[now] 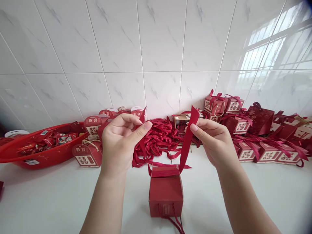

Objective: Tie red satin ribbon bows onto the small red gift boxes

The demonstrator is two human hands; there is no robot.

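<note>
A small dark red gift box (pixel 165 191) stands on the white counter (pixel 48 201) in front of me, a red cord hanging from its near side. A red ribbon (pixel 185 146) runs across its top, and both ends rise to my hands. My left hand (pixel 120 141) pinches the left ribbon end between thumb and fingers above and left of the box. My right hand (pixel 214 139) pinches the right ribbon end above and right of the box.
A heap of loose red ribbons (pixel 158 138) lies behind the box by the tiled wall. A red basin (pixel 36 157) with wrapped sweets sits at the left, with several flat red boxes (pixel 87 156) beside it. Several ribboned boxes (pixel 265 143) crowd the right.
</note>
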